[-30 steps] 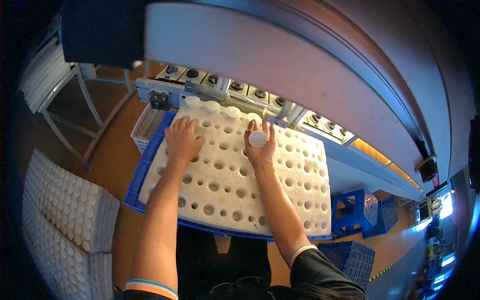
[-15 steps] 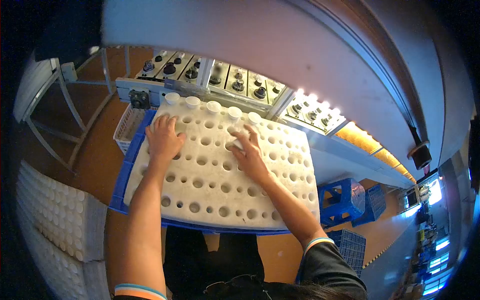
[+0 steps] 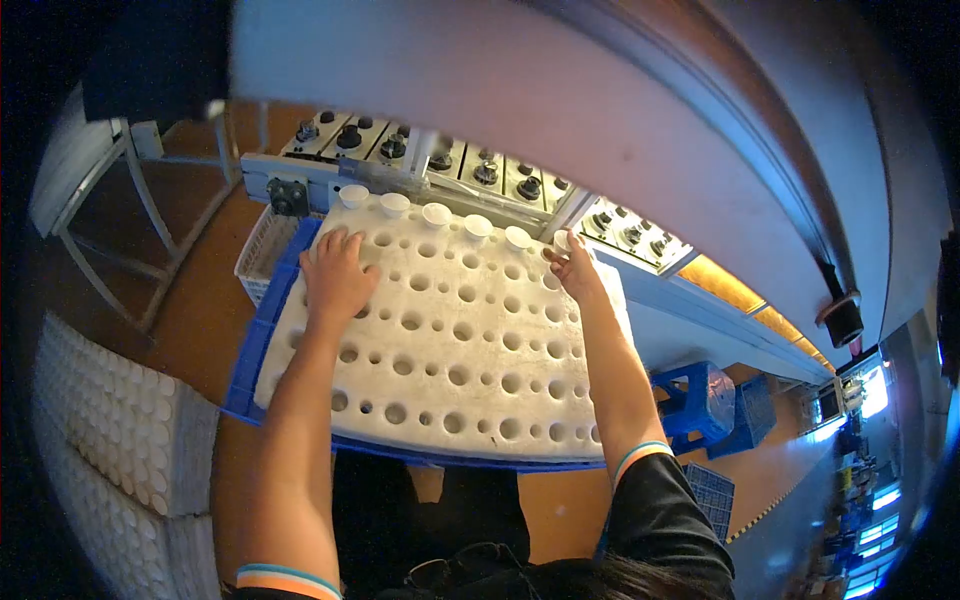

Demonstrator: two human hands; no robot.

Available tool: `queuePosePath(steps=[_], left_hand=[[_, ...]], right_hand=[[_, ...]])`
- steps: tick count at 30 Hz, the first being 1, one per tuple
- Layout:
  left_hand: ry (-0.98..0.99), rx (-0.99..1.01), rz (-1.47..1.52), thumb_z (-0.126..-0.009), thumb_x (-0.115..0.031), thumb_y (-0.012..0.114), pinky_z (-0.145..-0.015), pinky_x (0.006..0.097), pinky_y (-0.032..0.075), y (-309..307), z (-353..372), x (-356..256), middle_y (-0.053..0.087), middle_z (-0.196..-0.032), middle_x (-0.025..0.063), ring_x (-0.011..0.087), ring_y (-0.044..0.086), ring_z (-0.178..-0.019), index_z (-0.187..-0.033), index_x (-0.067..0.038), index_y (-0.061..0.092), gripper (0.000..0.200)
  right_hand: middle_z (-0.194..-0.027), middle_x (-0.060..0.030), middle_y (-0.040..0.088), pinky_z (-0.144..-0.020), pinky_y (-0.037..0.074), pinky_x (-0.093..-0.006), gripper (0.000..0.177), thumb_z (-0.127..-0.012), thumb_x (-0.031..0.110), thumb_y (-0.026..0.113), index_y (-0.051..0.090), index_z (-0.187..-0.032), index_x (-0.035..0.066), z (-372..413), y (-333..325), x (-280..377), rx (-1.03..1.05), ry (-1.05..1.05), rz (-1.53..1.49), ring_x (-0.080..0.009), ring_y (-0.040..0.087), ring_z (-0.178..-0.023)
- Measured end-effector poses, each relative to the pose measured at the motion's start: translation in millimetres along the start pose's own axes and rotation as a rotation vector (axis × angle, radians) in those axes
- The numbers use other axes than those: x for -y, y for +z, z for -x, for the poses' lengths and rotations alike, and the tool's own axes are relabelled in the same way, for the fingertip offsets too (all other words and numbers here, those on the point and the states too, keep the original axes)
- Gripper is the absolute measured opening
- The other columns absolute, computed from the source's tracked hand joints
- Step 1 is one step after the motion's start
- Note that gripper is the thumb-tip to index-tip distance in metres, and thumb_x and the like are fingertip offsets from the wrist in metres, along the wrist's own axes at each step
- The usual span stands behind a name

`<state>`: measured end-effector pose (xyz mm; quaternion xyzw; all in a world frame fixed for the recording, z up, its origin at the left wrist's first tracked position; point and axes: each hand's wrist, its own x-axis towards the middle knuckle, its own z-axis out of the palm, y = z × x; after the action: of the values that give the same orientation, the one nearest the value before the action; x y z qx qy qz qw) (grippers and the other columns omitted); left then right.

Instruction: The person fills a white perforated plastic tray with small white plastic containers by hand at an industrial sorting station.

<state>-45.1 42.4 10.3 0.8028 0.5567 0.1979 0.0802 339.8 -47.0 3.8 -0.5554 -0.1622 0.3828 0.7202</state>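
A white foam board (image 3: 430, 365) with rows of round holes lies in front of me. Along its far edge stand several white cups (image 3: 436, 215) in a row. At the right end of that row, my right hand (image 3: 574, 268) pinches another white cup (image 3: 563, 240), partly hidden by the fingers. My left hand (image 3: 340, 272) rests on the left part of the board, its fingers apart and nothing held, covering some holes.
Under the board is a blue crate (image 3: 258, 335). Behind it runs a lit machine with black fittings on pale plates (image 3: 486, 172). White stacks (image 3: 120, 420) stand lower left, a metal frame (image 3: 190, 265) upper left, and a blue stool (image 3: 695, 400) at right.
My right hand has moved right and away from me, from the middle of the board to its far edge, with a white cup. My left hand stays on the board.
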Motion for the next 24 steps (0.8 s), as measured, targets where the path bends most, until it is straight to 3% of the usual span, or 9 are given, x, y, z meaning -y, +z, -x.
queuePosePath(steps=[3, 7, 9, 13, 14, 16, 18, 21, 24], left_hand=[[0.103, -0.135, 0.166, -0.076, -0.028, 0.06, -0.105, 0.0579, 0.022, 26.0, -6.4, 12.0, 0.044, -0.136, 0.0106, 0.0246, 0.033, -0.132, -0.126, -0.01, 0.053, 0.053], [0.084, -0.121, 0.104, -0.076, -0.028, 0.059, -0.104, 0.0586, 0.022, 10.4, 4.4, 4.7, 0.046, -0.135, 0.0109, 0.0249, 0.036, -0.131, -0.124, -0.009, 0.054, 0.052], [0.069, -0.123, 0.081, -0.076, -0.028, 0.06, -0.104, 0.0584, 0.023, 10.1, 6.1, 3.5, 0.046, -0.135, 0.0108, 0.025, 0.036, -0.131, -0.124, -0.01, 0.054, 0.052], [0.006, -0.037, -0.006, -0.076, -0.028, 0.06, -0.104, 0.0579, 0.023, 5.3, -3.7, -0.4, 0.046, -0.135, 0.011, 0.0251, 0.036, -0.131, -0.125, -0.01, 0.054, 0.053], [0.018, -0.028, -0.01, -0.076, -0.028, 0.06, -0.104, 0.0579, 0.023, 6.3, -3.0, -0.5, 0.046, -0.135, 0.011, 0.0251, 0.036, -0.131, -0.125, -0.01, 0.054, 0.053], [0.039, -0.065, 0.028, -0.076, -0.029, 0.061, -0.105, 0.0581, 0.023, 6.5, -1.3, 1.7, 0.045, -0.135, 0.0113, 0.0251, 0.035, -0.131, -0.125, -0.011, 0.054, 0.053], [0.042, -0.079, 0.03, -0.076, -0.029, 0.06, -0.105, 0.0582, 0.022, 10.9, -2.9, 3.5, 0.045, -0.135, 0.0112, 0.025, 0.035, -0.132, -0.126, -0.011, 0.053, 0.053], [0.04, -0.075, 0.03, -0.076, -0.029, 0.06, -0.105, 0.0584, 0.022, 9.1, -2.3, 4.0, 0.045, -0.136, 0.0108, 0.0246, 0.034, -0.132, -0.126, -0.011, 0.053, 0.054], [0.045, -0.085, 0.025, -0.075, -0.029, 0.06, -0.105, 0.0588, 0.022, 13.7, -4.3, 6.3, 0.044, -0.136, 0.0103, 0.0244, 0.034, -0.132, -0.127, -0.01, 0.053, 0.055]], right_hand=[[-0.094, -0.0071, 0.059, -0.041, 0.041, -0.0221, 0.028, -0.098, 0.032, 0.045, 0.043, -0.117, 0.012, -49.2, -40.1, -8.9, 0.243, 0.07, -0.001, -0.0197, 0.063, -0.07], [-0.084, -0.0046, 0.059, -0.039, 0.04, -0.0221, 0.027, -0.095, 0.033, 0.047, 0.054, -0.106, 0.009, 9.2, 5.2, -2.0, -0.031, 0.056, 0.103, -0.0174, 0.065, -0.071], [-0.097, -0.0067, 0.062, -0.04, 0.04, -0.0234, 0.035, -0.092, 0.036, 0.051, 0.055, -0.113, 0.008, 4.1, -15.0, -0.3, -0.198, -0.223, 0.756, -0.0181, 0.066, -0.073], [-0.118, -0.0101, 0.06, -0.044, 0.042, -0.0261, 0.05, -0.089, 0.04, 0.056, 0.049, -0.131, 0.013, 20.3, -15.1, 7.4, -0.014, -0.324, 0.846, -0.0172, 0.065, -0.072], [-0.116, -0.0099, 0.06, -0.046, 0.044, -0.0266, 0.047, -0.087, 0.038, 0.059, 0.053, -0.125, 0.012, 44.5, 6.4, 12.3, -0.061, -0.419, 0.925, -0.0174, 0.065, -0.072], [-0.116, -0.0119, 0.059, -0.054, 0.049, -0.0319, 0.046, -0.083, 0.032, 0.063, 0.053, -0.124, 0.014, -11.4, -23.5, -12.1, 0.012, -0.687, 0.985, -0.0224, 0.065, -0.078], [-0.12, -0.015, 0.055, -0.071, 0.051, -0.0406, 0.046, -0.079, 0.026, 0.064, 0.054, -0.122, 0.016, 20.8, -1.4, 0.0, -0.09, -0.803, 1.307, -0.0301, 0.063, -0.091], [-0.137, -0.0144, 0.043, -0.099, 0.033, -0.0474, 0.043, -0.083, 0.029, 0.06, 0.054, -0.125, 0.02, 57.2, 17.4, -2.5, -0.116, -0.698, 1.519, -0.0315, 0.045, -0.121], [-0.139, -0.0136, 0.042, -0.103, 0.027, -0.048, 0.045, -0.088, 0.034, 0.055, 0.05, -0.13, 0.021, 53.0, 8.8, -17.4, -0.112, -0.727, 1.483, -0.0324, 0.039, -0.126]])
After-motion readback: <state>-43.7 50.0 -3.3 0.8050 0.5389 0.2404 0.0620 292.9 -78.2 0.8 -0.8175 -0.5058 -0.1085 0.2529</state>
